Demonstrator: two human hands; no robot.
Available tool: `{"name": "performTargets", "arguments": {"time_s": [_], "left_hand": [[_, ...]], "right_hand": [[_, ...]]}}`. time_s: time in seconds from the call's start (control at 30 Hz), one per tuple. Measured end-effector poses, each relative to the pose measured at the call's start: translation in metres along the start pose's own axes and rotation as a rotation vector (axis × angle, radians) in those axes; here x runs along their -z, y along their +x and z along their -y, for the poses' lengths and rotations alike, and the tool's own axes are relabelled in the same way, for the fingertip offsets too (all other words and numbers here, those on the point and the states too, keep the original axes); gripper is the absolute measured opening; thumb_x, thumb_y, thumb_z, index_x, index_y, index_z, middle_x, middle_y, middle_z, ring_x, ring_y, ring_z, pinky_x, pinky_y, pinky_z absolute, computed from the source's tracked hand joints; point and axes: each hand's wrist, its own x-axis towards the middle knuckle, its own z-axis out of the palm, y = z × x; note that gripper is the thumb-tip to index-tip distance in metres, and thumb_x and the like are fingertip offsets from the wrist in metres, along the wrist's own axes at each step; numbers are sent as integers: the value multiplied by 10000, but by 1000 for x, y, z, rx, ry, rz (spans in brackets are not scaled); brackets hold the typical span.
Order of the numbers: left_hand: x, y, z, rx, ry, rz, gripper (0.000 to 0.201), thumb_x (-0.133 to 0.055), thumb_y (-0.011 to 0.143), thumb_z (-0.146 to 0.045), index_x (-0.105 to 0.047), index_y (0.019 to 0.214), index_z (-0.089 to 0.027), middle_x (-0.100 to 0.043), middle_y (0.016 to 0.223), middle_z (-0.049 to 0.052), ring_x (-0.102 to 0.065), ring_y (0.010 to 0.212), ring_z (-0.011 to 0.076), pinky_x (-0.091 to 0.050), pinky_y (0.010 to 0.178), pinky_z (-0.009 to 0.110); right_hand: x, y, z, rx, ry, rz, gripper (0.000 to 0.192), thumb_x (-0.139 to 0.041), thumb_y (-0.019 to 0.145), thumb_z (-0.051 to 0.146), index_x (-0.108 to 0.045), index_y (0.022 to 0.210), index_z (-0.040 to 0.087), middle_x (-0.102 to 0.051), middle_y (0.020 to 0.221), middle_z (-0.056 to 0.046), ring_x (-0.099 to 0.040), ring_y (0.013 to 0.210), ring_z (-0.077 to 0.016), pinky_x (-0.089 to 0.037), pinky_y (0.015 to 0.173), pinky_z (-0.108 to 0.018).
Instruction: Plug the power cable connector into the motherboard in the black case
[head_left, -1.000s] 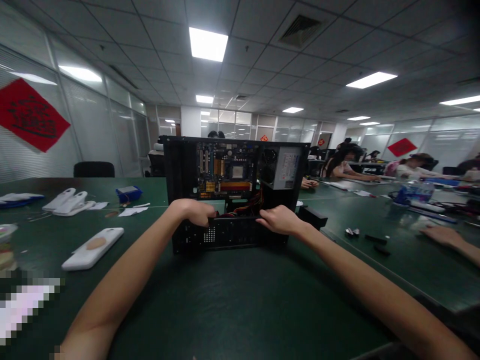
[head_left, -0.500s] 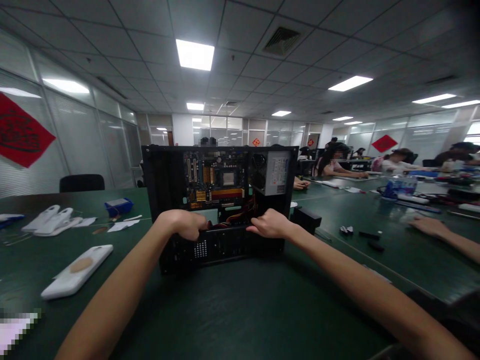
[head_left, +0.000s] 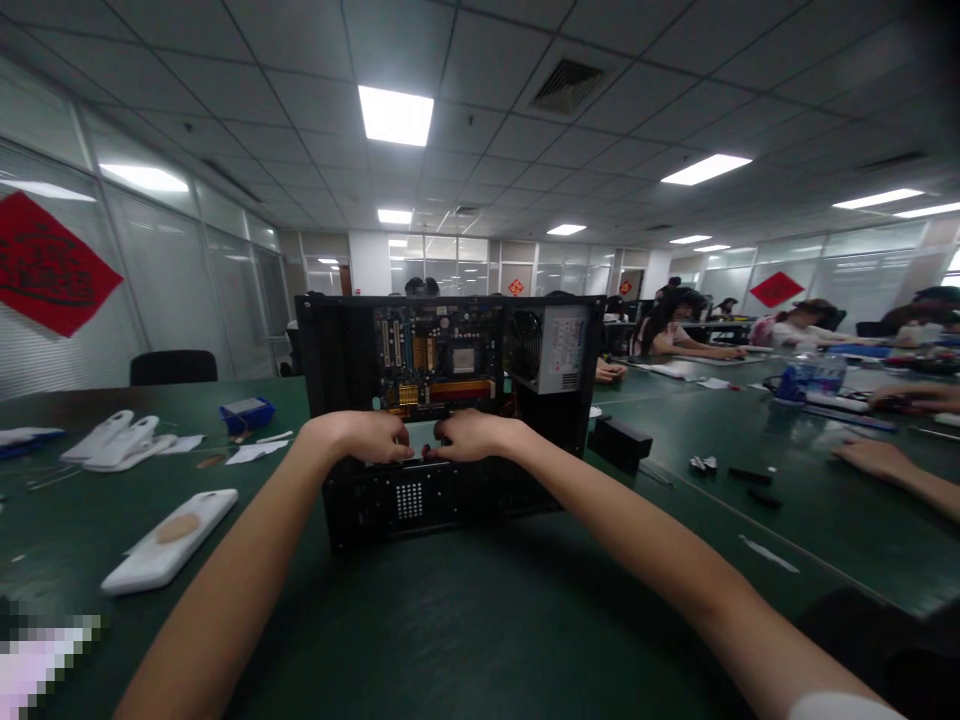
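Observation:
An open black computer case (head_left: 352,500) lies on its side on the green table (head_left: 465,620), its inside facing me. A motherboard (head_left: 437,360) and a grey power supply (head_left: 559,347) show within. My left hand (head_left: 367,436) grips the case's near upper rim. My right hand (head_left: 466,436) sits just beside it on the same rim, fingers curled down over the edge, hiding the cables behind.
A white flat device (head_left: 171,540) lies at the left, further white parts (head_left: 112,440) and a blue box (head_left: 246,412) behind it. A black block (head_left: 620,440) and small parts (head_left: 705,463) sit to the right. Another person's hand (head_left: 870,457) rests at right; several people sit beyond.
My right hand has slid left along the case's rim, from near the power supply to right beside my left hand. The left hand and the case have kept their place.

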Motion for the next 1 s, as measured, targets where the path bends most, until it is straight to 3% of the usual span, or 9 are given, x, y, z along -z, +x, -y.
{"name": "performTargets", "arguments": {"time_s": [0.1,0.23,0.3,0.4,0.53,0.63,0.73,0.87,1.0], "left_hand": [[-3,6,1,23,56,-9,490,-475,954,-439,-737,1228,-129,-748,1163,160,-695,966,282,-499,769,326],[-7,17,2,21,40,-33,552,-505,938,-482,-677,1332,-136,-689,1327,173,-677,1121,302,-519,874,336],[-8,19,5,3,21,-64,628,-541,923,-505,-598,1423,-130,-618,1436,185,-625,1247,315,-496,992,359],[-7,13,8,-107,-46,-142,759,-595,907,-542,-452,1544,-153,-482,1576,168,-508,1405,310,-405,1141,376],[-3,0,-2,-313,-137,-330,809,-620,924,-551,-350,1600,-196,-416,1628,140,-467,1443,296,-376,1183,384],[1,-5,-20,-413,-141,-516,621,-621,955,-410,-471,1518,-197,-560,1498,140,-561,1340,279,-443,1122,391],[6,-7,-33,-486,-118,-647,356,-606,958,-289,-653,1299,-199,-675,1253,109,-655,1143,240,-520,999,366],[10,-10,-36,-479,-60,-855,403,-714,879,-292,-655,1260,-175,-660,1209,111,-647,1108,251,-546,947,382],[10,-13,-33,-510,4,-1007,437,-735,847,-258,-635,1265,-183,-649,1254,112,-626,1169,264,-538,996,414]], "right_hand": [[3,11,-1,-7,24,116,518,-576,955,551,-772,1165,120,-769,1118,-188,-717,956,-300,-450,697,-313],[-3,17,-12,131,221,170,329,-615,942,379,-808,1094,160,-794,983,-85,-677,804,-182,-423,666,-248],[-7,14,-18,134,341,90,284,-628,917,336,-819,1001,144,-769,815,-49,-628,699,-148,-397,625,-238],[-5,0,-26,20,647,-134,294,-605,907,337,-797,907,115,-620,561,8,-526,548,-117,-354,553,-240],[12,-33,-35,1,1019,-313,379,-626,900,457,-756,964,107,-575,548,34,-495,514,-101,-356,535,-233],[31,-59,-35,63,1073,-306,464,-668,877,548,-752,988,105,-622,582,13,-521,542,-103,-375,554,-230],[43,-77,-30,116,1044,-214,518,-642,904,591,-755,1038,103,-664,620,-10,-547,568,-110,-391,567,-232],[46,-83,-19,195,956,-94,461,-625,932,568,-732,965,121,-698,721,-26,-592,633,-120,-450,615,-242],[43,-80,-8,187,976,-113,428,-628,933,566,-661,897,141,-676,716,-14,-589,620,-121,-459,593,-243]]}}
